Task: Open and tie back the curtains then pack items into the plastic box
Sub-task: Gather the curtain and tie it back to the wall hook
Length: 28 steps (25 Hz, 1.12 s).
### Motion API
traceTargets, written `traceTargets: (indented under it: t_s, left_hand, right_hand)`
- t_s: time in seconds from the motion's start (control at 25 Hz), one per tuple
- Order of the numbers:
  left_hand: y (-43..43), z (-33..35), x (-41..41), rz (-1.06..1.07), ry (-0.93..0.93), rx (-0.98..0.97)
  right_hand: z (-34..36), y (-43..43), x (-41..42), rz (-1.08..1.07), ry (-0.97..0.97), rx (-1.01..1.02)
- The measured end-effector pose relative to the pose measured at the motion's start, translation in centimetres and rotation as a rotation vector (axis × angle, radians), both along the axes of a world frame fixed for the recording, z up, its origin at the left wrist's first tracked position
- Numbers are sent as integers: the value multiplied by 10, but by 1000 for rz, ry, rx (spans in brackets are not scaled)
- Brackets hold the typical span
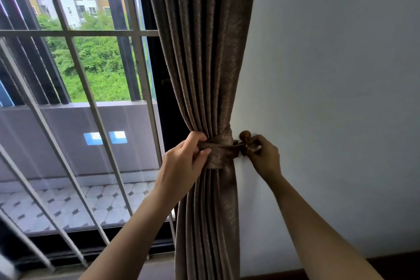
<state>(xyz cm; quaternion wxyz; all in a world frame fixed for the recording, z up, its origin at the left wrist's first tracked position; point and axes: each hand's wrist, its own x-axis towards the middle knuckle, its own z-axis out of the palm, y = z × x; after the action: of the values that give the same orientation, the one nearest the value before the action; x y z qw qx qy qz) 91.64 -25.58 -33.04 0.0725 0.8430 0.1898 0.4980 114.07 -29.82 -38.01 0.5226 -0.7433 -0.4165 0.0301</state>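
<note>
A brown curtain hangs gathered against the white wall, cinched at mid-height by a matching fabric tieback. My left hand grips the tieback's left side, thumb under the band and fingers over it. My right hand pinches the tieback's end at a round wooden wall hook just right of the curtain. The plastic box is out of view.
A window with grey metal bars fills the left half, with a tiled balcony, trees and apartment blocks beyond it. The white wall takes up the right half, with a dark skirting strip at its foot.
</note>
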Motion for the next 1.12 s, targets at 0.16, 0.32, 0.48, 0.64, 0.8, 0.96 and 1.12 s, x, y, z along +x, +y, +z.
traceTargets:
  t_s: [0.16,0.32,0.48,0.64,0.8,0.96,1.12]
  left_hand:
    - [-4,-17,-15,-21,-317,-490]
    - [-10,-19,-12,-223,-426,-1595]
    - [-4,-14,-3,-416,-589,-1914]
    - [2,-15,-3,-441,-451,-1998]
    - [-11,-25,-5,-461,-477,-2087]
    - [-18,-24,-4,-499,-621,-2091]
    - [-19,-14,-2,-634,-699,-2075]
  right_hand:
    - [14,-36,-10,-83,189,111]
    - [32,-71,-70,256,715,-163]
    - [46,-62,-92,354,1207,-5]
    - [47,-57,-97,358,1636,242]
    - [34,-66,-103,412,1773,362]
    - [43,-75,-105,453,1763,394]
    - [58,-76,-106,526,1831,492]
